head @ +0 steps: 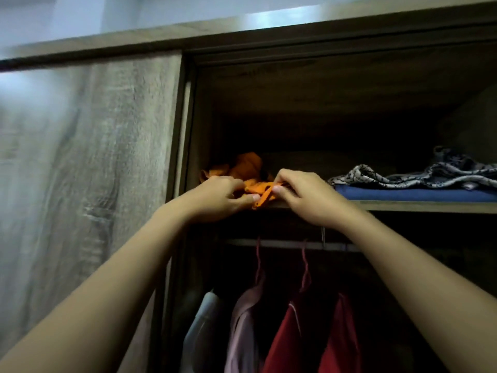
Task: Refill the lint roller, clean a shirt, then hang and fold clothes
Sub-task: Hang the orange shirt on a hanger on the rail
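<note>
An orange garment point(248, 168) (crumpled, at the shelf's point(419, 206) left end) is pinched by the left hand point(215, 196) and right hand point(304, 195).

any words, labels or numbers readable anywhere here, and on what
None can be read.
The orange garment, held at the shelf edge by the left hand and right hand, shows no print.
The patterned cloth bears only a pattern; no letters can be made out.

1 head-worn view, tilted upward into an open wardrobe point(188, 109).
Upper shelf point(403, 205) is seen at arm's reach; hanging rail point(282, 243) is framed below.
</note>
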`<move>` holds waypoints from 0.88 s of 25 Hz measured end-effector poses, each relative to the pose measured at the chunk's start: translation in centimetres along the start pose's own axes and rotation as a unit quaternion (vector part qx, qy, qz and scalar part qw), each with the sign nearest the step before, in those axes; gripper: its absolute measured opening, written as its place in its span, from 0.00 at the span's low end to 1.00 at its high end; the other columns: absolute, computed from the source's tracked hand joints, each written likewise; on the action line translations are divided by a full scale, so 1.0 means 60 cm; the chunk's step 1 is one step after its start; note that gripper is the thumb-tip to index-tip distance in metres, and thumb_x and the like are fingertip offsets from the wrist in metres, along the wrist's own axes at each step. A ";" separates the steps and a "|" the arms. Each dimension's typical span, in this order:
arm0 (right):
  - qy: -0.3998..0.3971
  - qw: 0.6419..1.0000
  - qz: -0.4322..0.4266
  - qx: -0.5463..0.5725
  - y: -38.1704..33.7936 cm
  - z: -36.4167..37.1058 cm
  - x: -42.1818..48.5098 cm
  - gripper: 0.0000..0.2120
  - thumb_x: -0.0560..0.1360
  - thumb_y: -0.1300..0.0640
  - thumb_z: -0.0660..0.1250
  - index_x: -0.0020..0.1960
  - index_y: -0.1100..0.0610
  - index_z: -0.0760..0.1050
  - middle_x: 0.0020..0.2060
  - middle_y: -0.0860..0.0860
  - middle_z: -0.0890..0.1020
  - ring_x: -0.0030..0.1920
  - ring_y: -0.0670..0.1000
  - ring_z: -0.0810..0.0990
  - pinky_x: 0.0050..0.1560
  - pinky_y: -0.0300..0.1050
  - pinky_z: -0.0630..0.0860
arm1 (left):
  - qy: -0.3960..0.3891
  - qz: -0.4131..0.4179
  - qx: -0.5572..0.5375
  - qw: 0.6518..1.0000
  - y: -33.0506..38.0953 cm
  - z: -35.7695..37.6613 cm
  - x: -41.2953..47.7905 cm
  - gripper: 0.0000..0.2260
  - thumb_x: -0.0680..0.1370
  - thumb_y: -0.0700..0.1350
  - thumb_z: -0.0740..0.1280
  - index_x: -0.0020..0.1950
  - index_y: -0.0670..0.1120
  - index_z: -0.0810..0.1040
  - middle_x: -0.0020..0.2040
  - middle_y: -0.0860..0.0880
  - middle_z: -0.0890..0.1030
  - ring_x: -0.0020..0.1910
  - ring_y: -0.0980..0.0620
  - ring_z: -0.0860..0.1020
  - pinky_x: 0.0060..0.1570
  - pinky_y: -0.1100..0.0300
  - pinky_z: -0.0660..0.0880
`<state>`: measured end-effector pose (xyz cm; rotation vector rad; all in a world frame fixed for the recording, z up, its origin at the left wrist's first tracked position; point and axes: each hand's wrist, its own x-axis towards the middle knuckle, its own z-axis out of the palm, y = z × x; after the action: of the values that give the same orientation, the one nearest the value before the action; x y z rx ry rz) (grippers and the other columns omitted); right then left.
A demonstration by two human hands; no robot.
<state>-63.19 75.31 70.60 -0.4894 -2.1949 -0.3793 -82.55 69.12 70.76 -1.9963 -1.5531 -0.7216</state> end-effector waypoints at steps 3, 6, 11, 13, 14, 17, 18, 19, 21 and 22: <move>0.075 0.996 0.024 0.047 -0.043 -0.007 -0.041 0.06 0.80 0.54 0.57 0.44 0.48 0.68 0.36 0.42 0.72 0.37 0.39 0.71 0.37 0.29 0.65 | 0.090 0.094 0.020 0.991 0.001 -0.007 -0.022 0.12 0.78 0.51 0.63 0.57 0.46 0.77 0.57 0.46 0.72 0.60 0.49 0.70 0.54 0.63 0.64; 0.151 0.984 0.036 0.091 -0.099 -0.040 -0.086 0.07 0.80 0.54 0.56 0.43 0.48 0.69 0.32 0.44 0.72 0.34 0.37 0.72 0.34 0.29 0.66 | 0.185 0.137 -0.102 0.968 0.037 -0.039 -0.058 0.11 0.79 0.51 0.60 0.56 0.46 0.73 0.68 0.45 0.68 0.66 0.52 0.66 0.63 0.58 0.64; 0.227 0.967 0.034 0.108 -0.188 -0.121 -0.128 0.09 0.80 0.53 0.57 0.40 0.46 0.69 0.32 0.43 0.74 0.34 0.37 0.74 0.35 0.28 0.68 | 0.108 0.212 -0.274 0.932 0.120 -0.072 -0.125 0.30 0.72 0.63 0.65 0.69 0.60 0.54 0.61 0.59 0.71 0.57 0.58 0.75 0.57 0.63 0.73; 0.242 0.964 0.046 0.100 -0.210 -0.156 -0.146 0.09 0.80 0.52 0.58 0.41 0.46 0.70 0.32 0.42 0.74 0.35 0.37 0.74 0.36 0.29 0.68 | 0.198 0.239 -0.223 0.924 0.157 -0.077 -0.145 0.27 0.75 0.57 0.66 0.70 0.54 0.60 0.50 0.64 0.73 0.45 0.65 0.75 0.46 0.69 0.74; 0.241 0.964 0.052 0.097 -0.219 -0.173 -0.157 0.09 0.80 0.52 0.58 0.41 0.46 0.71 0.32 0.42 0.75 0.35 0.37 0.74 0.36 0.29 0.68 | 0.259 0.251 -0.185 0.914 0.171 -0.086 -0.158 0.20 0.76 0.53 0.65 0.66 0.51 0.66 0.45 0.61 0.75 0.40 0.65 0.75 0.41 0.67 0.73; 0.210 0.968 0.050 0.129 -0.244 -0.213 -0.192 0.09 0.79 0.53 0.59 0.42 0.48 0.73 0.32 0.41 0.76 0.35 0.37 0.74 0.36 0.28 0.69 | 0.319 0.272 -0.126 0.899 0.203 -0.130 -0.197 0.10 0.76 0.50 0.63 0.54 0.47 0.75 0.43 0.52 0.77 0.40 0.56 0.75 0.40 0.59 0.71; 0.196 0.970 0.051 0.138 -0.247 -0.219 -0.200 0.09 0.79 0.53 0.59 0.42 0.49 0.74 0.32 0.41 0.76 0.35 0.37 0.75 0.36 0.28 0.69 | 0.286 0.267 -0.163 0.906 0.210 -0.136 -0.203 0.09 0.75 0.49 0.64 0.52 0.47 0.75 0.44 0.52 0.77 0.41 0.56 0.75 0.40 0.59 0.72; 0.185 0.972 0.058 0.134 -0.246 -0.219 -0.207 0.08 0.79 0.53 0.59 0.43 0.49 0.74 0.33 0.41 0.77 0.36 0.36 0.75 0.37 0.28 0.69 | 0.233 0.256 -0.233 0.909 0.216 -0.132 -0.203 0.06 0.74 0.47 0.65 0.49 0.47 0.74 0.43 0.52 0.77 0.42 0.56 0.76 0.41 0.59 0.74; 0.170 0.977 0.088 0.095 -0.230 -0.204 -0.226 0.09 0.79 0.52 0.59 0.42 0.48 0.74 0.34 0.41 0.76 0.37 0.36 0.74 0.40 0.27 0.68 | 0.109 0.203 -0.373 0.899 0.231 -0.099 -0.196 0.03 0.75 0.41 0.67 0.45 0.47 0.73 0.40 0.52 0.77 0.40 0.56 0.77 0.41 0.56 0.76; 0.161 0.977 0.114 0.081 -0.218 -0.192 -0.241 0.09 0.79 0.52 0.59 0.41 0.48 0.73 0.34 0.41 0.76 0.37 0.35 0.73 0.41 0.28 0.67 | 0.068 0.171 -0.424 0.887 0.238 -0.070 -0.195 0.05 0.75 0.39 0.68 0.44 0.47 0.73 0.38 0.52 0.77 0.39 0.56 0.77 0.41 0.57 0.75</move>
<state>-53.25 55.78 64.81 -0.5432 -1.8159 -0.1411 -71.49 54.95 64.91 -2.6385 -0.7919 -1.5248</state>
